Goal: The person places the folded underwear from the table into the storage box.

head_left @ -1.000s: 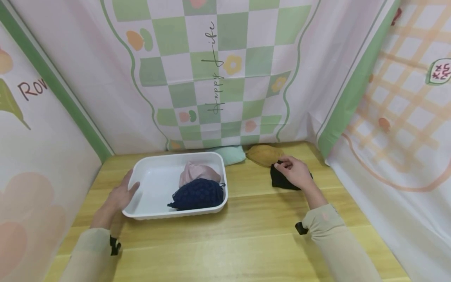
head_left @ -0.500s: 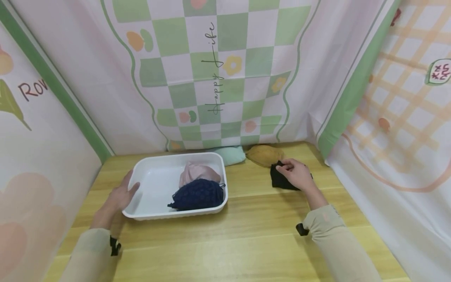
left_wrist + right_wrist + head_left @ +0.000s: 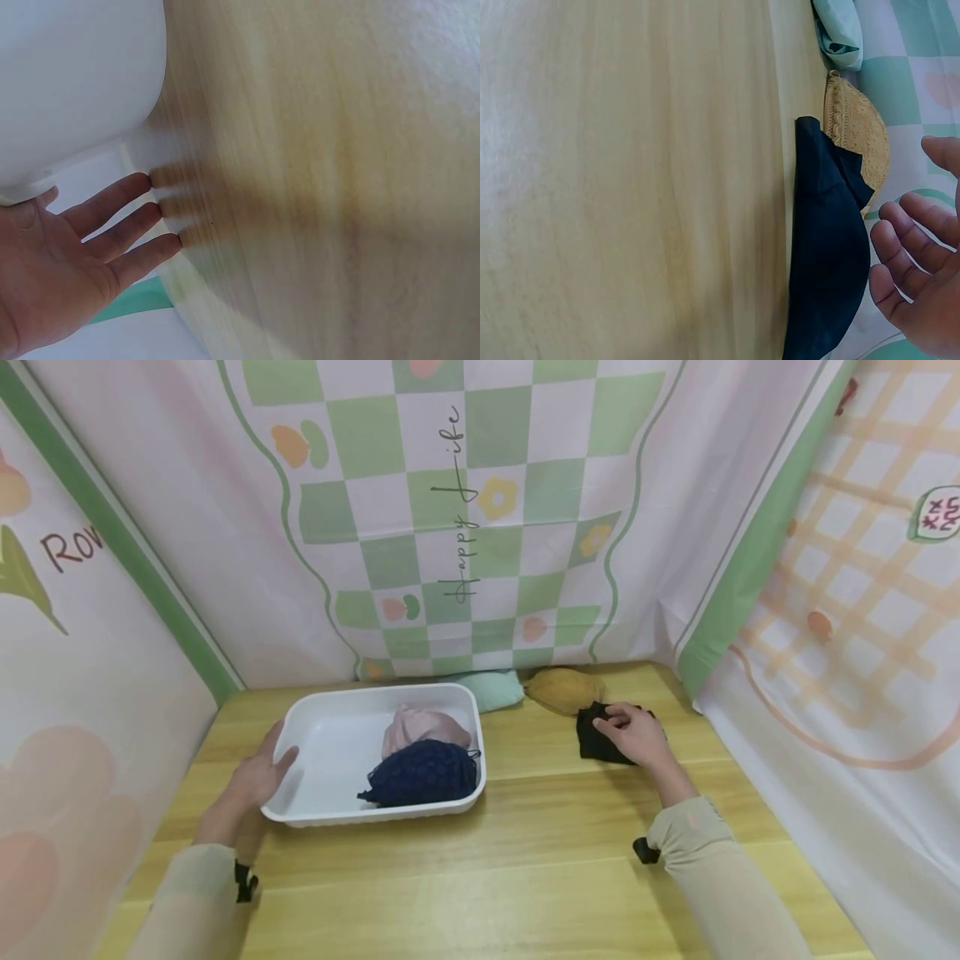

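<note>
Two fabric pieces, a pink piece (image 3: 425, 725) and a navy piece (image 3: 423, 775), lie in the white tray (image 3: 326, 760) in the head view; a black piece (image 3: 595, 744) is on the table (image 3: 525, 852), below the right hand (image 3: 641, 739). Left wrist view: the left hand (image 3: 67, 270) rests at the tray's edge, fingers straight, spread. Right wrist view: the right hand's fingers bend loosely, holding nothing; picking up the black piece seems in hand, calling for a pinch.

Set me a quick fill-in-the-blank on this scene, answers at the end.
1. The left hand is at the rim of a tray coloured ____.
2. Of the navy cloth and the pink cloth in the tray, the one nearer the checked curtain is ____.
3. The black cloth lies nearer the ____ hand.
Missing words: white; pink; right.
</note>
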